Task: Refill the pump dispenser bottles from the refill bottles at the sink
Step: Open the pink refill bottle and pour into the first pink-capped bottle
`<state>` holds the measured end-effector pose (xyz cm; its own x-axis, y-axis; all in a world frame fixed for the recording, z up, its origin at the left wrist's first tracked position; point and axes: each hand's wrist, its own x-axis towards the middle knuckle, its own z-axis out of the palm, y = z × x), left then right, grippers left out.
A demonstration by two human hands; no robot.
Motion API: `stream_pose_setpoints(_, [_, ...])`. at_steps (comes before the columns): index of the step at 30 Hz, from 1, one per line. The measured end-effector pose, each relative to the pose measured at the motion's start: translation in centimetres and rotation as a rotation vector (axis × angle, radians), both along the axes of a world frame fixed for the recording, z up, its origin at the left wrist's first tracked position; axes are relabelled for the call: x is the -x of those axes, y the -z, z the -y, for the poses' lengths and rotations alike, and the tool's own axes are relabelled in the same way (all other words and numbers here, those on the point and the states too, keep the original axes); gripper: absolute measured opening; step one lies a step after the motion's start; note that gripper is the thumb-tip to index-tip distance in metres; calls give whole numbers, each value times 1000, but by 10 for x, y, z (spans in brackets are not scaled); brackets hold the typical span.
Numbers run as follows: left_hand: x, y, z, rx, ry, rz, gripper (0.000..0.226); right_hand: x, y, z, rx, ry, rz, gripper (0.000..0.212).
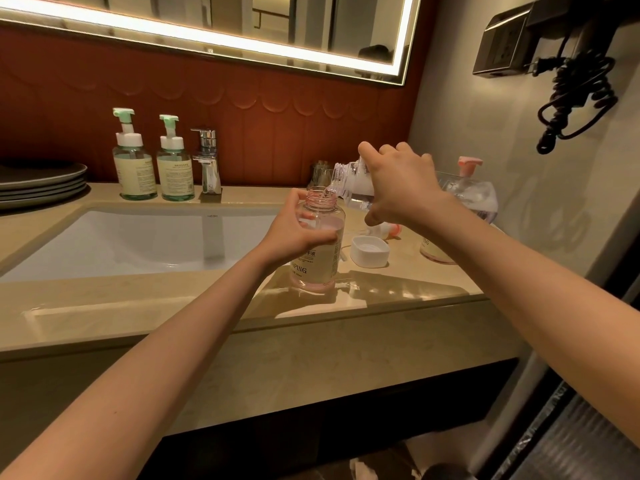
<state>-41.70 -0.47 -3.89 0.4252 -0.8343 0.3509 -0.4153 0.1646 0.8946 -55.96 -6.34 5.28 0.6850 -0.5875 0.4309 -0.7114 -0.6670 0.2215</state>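
The left hand (294,233) wraps round the shoulder of the open pink bottle (320,265), which stands upright on the worktop (173,299) just right of the sink (138,244). The right hand (398,188) grips the clear refill bottle (351,188), tilted down to the left with its mouth just over the pink bottle's open neck. A white cap (370,251) sits on the worktop just right of the pink bottle, and a loose pump (384,232) lies behind the cap. Two green bottles (134,168) stand beside the tap (207,161) behind the sink. Stacked plates (41,183) rest at far left
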Motion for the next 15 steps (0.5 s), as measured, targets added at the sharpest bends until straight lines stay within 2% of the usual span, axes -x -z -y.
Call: stream_pose_setpoints(15, [5, -3, -5, 6, 4, 3, 62, -1, -1, -1, 16, 6, -10, 91])
